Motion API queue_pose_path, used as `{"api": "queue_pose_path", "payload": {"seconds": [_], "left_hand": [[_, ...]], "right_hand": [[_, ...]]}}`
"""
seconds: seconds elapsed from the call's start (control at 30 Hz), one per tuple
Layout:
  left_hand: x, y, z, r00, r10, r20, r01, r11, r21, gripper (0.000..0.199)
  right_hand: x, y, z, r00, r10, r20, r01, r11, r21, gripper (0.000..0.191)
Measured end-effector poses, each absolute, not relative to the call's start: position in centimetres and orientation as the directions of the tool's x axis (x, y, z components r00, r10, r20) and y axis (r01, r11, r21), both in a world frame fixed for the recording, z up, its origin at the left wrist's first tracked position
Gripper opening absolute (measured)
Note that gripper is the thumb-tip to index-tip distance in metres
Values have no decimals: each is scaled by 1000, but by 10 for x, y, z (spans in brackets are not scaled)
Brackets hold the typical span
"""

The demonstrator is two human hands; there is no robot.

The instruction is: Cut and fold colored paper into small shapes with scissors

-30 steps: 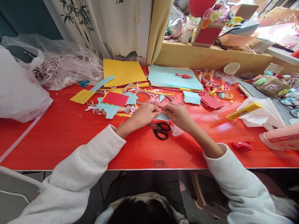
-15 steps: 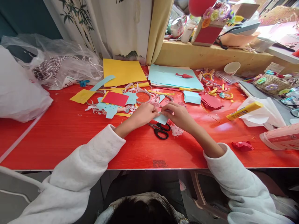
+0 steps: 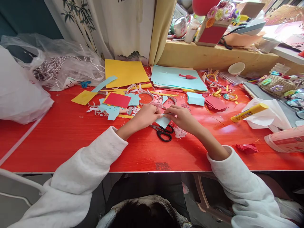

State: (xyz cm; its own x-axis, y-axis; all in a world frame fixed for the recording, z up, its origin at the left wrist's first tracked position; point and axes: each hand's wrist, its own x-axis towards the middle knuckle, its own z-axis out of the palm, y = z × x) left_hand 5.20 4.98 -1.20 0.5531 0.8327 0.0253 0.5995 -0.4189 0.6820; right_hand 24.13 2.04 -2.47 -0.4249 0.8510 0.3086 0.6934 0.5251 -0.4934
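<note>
A small piece of light blue paper (image 3: 163, 121) is pinched between both hands above the red table (image 3: 140, 155). My left hand (image 3: 148, 114) grips its left side, and my right hand (image 3: 180, 117) grips its upper right side; both sets of fingers are closed. Part of the paper is hidden by the fingers. Just below it lies a pair of black-handled scissors (image 3: 164, 136), its blades partly covered. A pink-and-white tassel (image 3: 180, 133) rests by my right hand. Behind the hands are rolls of tape (image 3: 146, 98) and a pale pink item (image 3: 156, 104).
Paper scraps and a red paper square (image 3: 117, 100) lie to the left. Yellow paper (image 3: 125, 73) and a blue paper stack (image 3: 175, 77) sit at the back. At right are a glue stick (image 3: 249, 112), crumpled red paper (image 3: 247, 148) and a pink container (image 3: 285, 140). Plastic bags (image 3: 21, 85) stand left.
Both hands stay in nearly the same place. The light blue paper has tilted slightly between the fingers, with its lower corner a little lower.
</note>
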Motion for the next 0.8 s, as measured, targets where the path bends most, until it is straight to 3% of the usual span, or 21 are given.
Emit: {"api": "queue_pose_path", "payload": {"seconds": [0.3, 0.7, 0.8], "left_hand": [[49, 52, -11, 574, 818, 19, 593, -432, 680, 27], [52, 48, -7, 567, 823, 21, 598, -429, 677, 20], [52, 50, -10, 544, 838, 32, 612, -423, 668, 36]], "right_hand": [[244, 23, -25, -396, 850, 347, 693, 524, -494, 12], [244, 24, -27, -422, 839, 343, 695, 542, -472, 12], [245, 25, -29, -417, 824, 385, 696, 561, -448, 11]]}}
